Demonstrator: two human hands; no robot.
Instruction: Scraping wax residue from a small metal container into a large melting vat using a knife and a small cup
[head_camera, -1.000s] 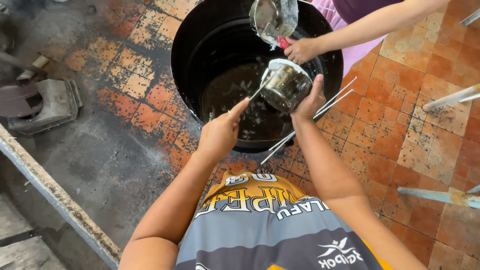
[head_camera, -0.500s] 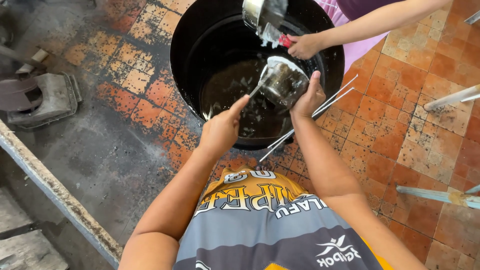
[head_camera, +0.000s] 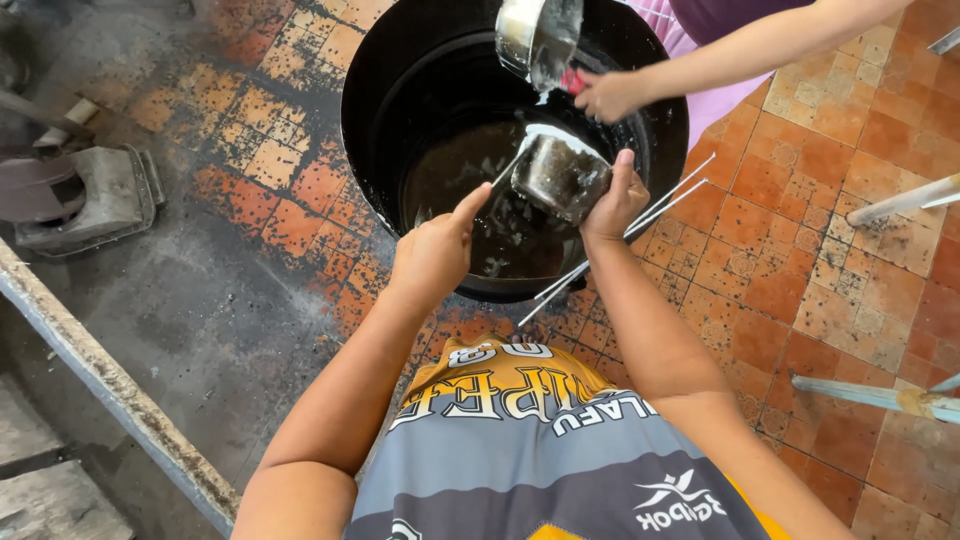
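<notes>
- Worn orange floor tiles (head_camera: 820, 270), blackened toward nine o'clock, carry a big black drum (head_camera: 375, 110) at twelve o'clock; dark liquid with pale flecks lies in its bottom.
- The right hand (head_camera: 612, 205) grips a small metal cup (head_camera: 560, 175), fingers wrapped round its far side and thumb on its near wall. The cup is tilted, mouth turned toward ten o'clock, above the liquid, white residue on its rim.
- The left hand (head_camera: 432, 255) pinches a thin metal scraper (head_camera: 508, 172) between thumb and curled fingers; its tip lies at the cup's rim.
- At twelve o'clock another person's hand (head_camera: 605, 95) holds a second metal cup (head_camera: 540, 35) over the drum.
- Thin metal rods (head_camera: 640, 225) lean on the rim at two o'clock; a grey stove-like block (head_camera: 80, 205) sits at nine o'clock.
- To scrape well, I judge: keep the cup's mouth over the drum so loosened bits drop inside, hold the cup firm, and work the tip round the rim in short strokes.
</notes>
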